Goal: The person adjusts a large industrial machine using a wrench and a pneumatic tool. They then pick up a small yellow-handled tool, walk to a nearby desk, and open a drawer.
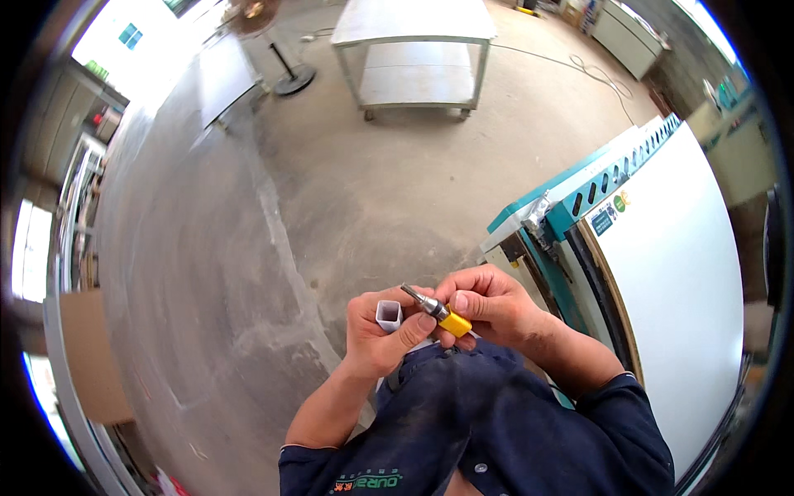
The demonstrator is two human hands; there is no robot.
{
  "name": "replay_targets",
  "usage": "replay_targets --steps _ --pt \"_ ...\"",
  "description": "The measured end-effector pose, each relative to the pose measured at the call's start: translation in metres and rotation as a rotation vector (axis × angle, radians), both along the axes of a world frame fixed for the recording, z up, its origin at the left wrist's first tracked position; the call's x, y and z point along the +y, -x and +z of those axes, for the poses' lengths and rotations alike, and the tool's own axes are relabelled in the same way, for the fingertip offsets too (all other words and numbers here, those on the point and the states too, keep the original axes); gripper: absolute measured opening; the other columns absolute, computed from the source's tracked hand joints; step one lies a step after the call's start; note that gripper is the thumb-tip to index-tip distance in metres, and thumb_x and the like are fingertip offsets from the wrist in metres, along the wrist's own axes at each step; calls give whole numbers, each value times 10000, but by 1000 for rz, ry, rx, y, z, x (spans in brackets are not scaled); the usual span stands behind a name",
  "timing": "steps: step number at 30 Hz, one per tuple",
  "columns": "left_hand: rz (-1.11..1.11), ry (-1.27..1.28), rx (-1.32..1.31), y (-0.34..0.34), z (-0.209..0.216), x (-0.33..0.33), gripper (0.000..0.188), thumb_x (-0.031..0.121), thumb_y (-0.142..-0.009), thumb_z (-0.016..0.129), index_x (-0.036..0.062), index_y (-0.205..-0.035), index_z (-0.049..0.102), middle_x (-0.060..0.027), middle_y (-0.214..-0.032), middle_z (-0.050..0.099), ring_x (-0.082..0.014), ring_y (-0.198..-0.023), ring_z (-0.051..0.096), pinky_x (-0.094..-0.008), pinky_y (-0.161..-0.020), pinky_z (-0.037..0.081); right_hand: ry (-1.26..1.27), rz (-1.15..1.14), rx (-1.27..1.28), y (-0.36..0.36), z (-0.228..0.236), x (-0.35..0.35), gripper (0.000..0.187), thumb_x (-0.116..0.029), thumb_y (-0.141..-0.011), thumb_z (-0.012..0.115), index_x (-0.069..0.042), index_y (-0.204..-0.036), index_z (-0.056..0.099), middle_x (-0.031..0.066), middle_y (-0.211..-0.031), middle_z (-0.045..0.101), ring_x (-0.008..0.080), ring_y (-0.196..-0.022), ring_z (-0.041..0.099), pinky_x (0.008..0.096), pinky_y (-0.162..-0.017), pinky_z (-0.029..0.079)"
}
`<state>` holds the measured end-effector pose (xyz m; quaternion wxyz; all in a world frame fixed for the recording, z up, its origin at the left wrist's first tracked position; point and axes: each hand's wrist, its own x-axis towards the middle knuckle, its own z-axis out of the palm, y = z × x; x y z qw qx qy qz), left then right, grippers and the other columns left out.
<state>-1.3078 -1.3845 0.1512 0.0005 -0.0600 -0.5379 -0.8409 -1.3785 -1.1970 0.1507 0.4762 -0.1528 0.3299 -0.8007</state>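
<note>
My left hand (379,332) is closed around a whitish, square, hollow tube (389,313), its open end facing up. The left thumb also rests against a small tool (432,307) with a slim metal tip, a silver-and-dark collar and a yellow body (454,324). My right hand (494,304) pinches that yellow body between thumb and fingers. The metal tip points up and to the left, just beside the tube's opening. Both hands are close together in front of my dark blue shirt (496,413). The tool's exact kind cannot be made out.
At right stands a teal machine (562,207) with a slotted rail and a large white panel (670,248). A wheeled white table (413,21) is ahead, with a round-based stand (294,80) to its left. A cardboard sheet (93,355) leans at far left. A cable (608,80) crosses the floor.
</note>
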Motion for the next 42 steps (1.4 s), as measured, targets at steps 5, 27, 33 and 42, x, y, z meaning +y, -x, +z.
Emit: replay_targets --steps 5,27,33,42 --pt "-142 89 55 123 -12 -26 189 19 -910 676 -77 -1073 666 -109 -838 710 -112 -717 659 -226 -630 516 -12 -118 -103 94 -7 -13 298 -254 -1008 572 8 -1127 651 103 -862 686 138 -725 626 245 -603 490" --pt "-208 940 470 714 -1 60 408 147 -748 792 -41 -1072 629 -88 -718 615 -150 -581 559 -261 -555 449 -593 -835 946 622 8 103 186 -43 -806 773 1 -978 716 99 -818 657 123 -690 627 232 -622 480" --pt "-572 753 498 889 -8 146 371 141 -768 765 -36 -1067 636 -148 -808 647 -223 -648 625 -299 -591 485 -787 -1016 976 748 9 191 251 -89 -786 816 5 -995 715 111 -837 677 148 -689 644 248 -589 480" --pt "-1055 606 517 1099 -8 367 304 122 -817 750 -17 -1060 633 -168 -876 666 -286 -704 649 -323 -632 508 -990 -1403 854 876 9 360 292 -69 -788 804 -5 -1052 699 110 -878 674 170 -745 652 260 -633 504"
